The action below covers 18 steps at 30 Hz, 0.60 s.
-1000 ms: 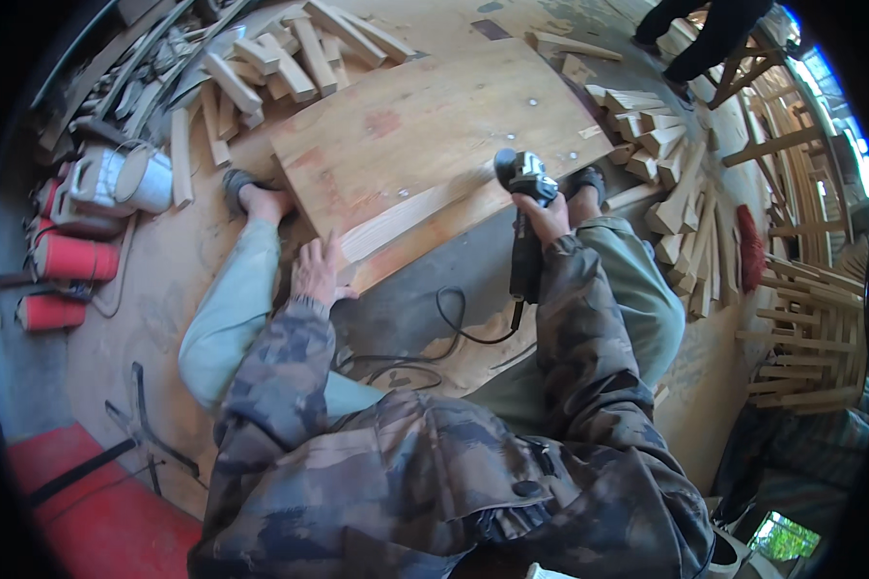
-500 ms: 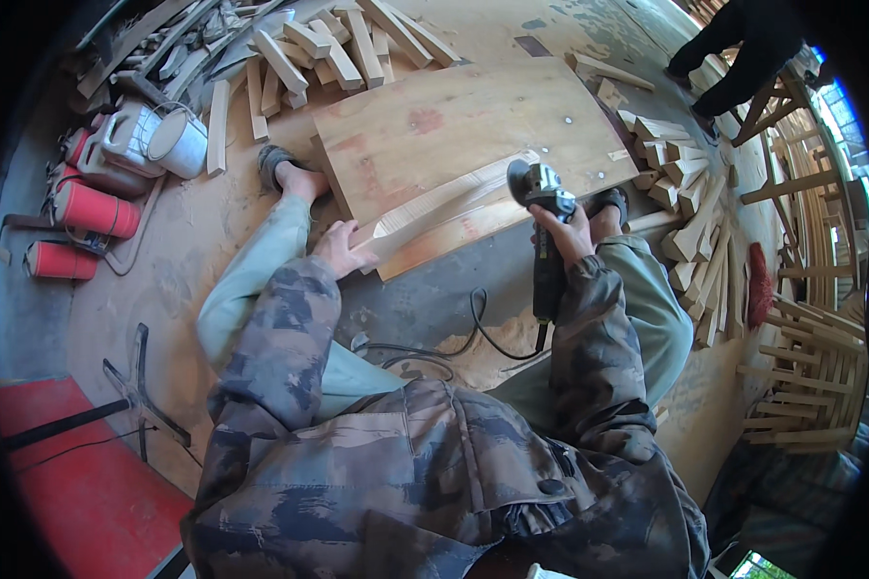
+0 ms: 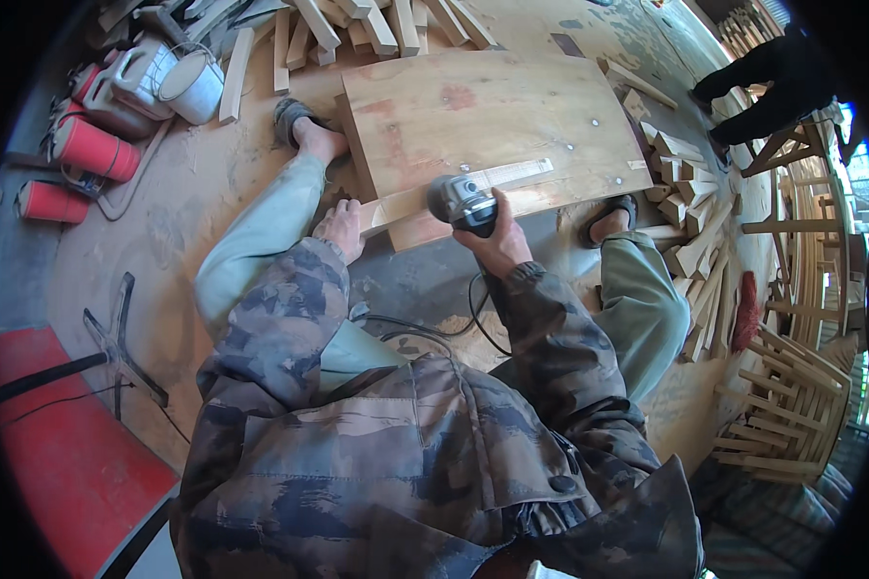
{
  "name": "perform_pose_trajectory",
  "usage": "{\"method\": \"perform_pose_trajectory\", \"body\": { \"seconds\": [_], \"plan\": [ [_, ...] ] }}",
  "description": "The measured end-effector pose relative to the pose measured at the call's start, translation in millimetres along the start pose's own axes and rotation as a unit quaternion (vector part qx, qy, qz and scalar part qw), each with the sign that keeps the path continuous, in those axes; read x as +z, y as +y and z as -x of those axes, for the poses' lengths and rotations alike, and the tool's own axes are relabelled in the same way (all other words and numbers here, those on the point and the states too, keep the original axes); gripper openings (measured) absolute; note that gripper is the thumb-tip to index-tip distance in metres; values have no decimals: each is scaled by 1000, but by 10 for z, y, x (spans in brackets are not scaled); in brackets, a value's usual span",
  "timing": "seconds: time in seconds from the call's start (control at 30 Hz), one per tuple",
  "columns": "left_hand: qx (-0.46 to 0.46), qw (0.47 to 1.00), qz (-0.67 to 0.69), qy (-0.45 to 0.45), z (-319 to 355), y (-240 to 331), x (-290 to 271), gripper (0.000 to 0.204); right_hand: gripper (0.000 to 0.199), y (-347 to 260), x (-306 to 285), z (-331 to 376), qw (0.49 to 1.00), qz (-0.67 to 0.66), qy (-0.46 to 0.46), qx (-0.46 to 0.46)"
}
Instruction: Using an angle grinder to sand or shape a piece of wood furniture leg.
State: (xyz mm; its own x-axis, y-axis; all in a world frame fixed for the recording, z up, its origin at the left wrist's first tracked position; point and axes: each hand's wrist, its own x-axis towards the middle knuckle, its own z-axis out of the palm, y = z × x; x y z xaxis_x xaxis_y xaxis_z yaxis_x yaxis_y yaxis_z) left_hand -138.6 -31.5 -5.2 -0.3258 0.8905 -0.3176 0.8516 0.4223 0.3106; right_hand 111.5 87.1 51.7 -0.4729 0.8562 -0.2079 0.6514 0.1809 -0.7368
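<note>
Gripping the angle grinder (image 3: 462,203), your right hand (image 3: 497,243) is closed around its dark body, with the grey head pressed to the pale wooden strip (image 3: 454,193) that lies along the near edge of the plywood board (image 3: 483,116). Your left hand (image 3: 341,230) rests flat with loose fingers on the floor (image 3: 164,222), its fingertips touching the near left corner of the board where the strip ends. It grasps nothing. You sit on the floor with the board lying between your feet. A black cable (image 3: 454,323) trails from the grinder back toward your lap.

Beyond the board's far edge you have a heap of cut wooden sticks (image 3: 357,24), and more offcuts (image 3: 686,203) are piled along its right edge. Off the far left corner stands a white bucket (image 3: 195,85); you cannot tell what is in it. Just beside it sits a white jug (image 3: 140,72), its contents hidden. Two red cylinders (image 3: 92,150) lie left of those. Wooden frames (image 3: 792,367) stack up at your right, and another person's dark legs (image 3: 772,87) stand past them.
</note>
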Motion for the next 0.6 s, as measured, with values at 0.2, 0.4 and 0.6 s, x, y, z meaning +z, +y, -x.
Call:
{"method": "perform_pose_trajectory", "body": {
  "seconds": [0.2, 0.4, 0.6],
  "plan": [
    [4, 1000, -27, 2, -70, 9, 88, 55, 94, -85, 293, 10, 996, 43, -26, -68],
    [9, 999, -44, 2, -53, -11, 66, 44, 95, -59, 254, 32, 993, 100, -44, -37],
    [11, 999, -32, -2, -36, 14, -8, 44, 90, 96, 35, 31, 996, 87, 8, 20]
  ]
}}
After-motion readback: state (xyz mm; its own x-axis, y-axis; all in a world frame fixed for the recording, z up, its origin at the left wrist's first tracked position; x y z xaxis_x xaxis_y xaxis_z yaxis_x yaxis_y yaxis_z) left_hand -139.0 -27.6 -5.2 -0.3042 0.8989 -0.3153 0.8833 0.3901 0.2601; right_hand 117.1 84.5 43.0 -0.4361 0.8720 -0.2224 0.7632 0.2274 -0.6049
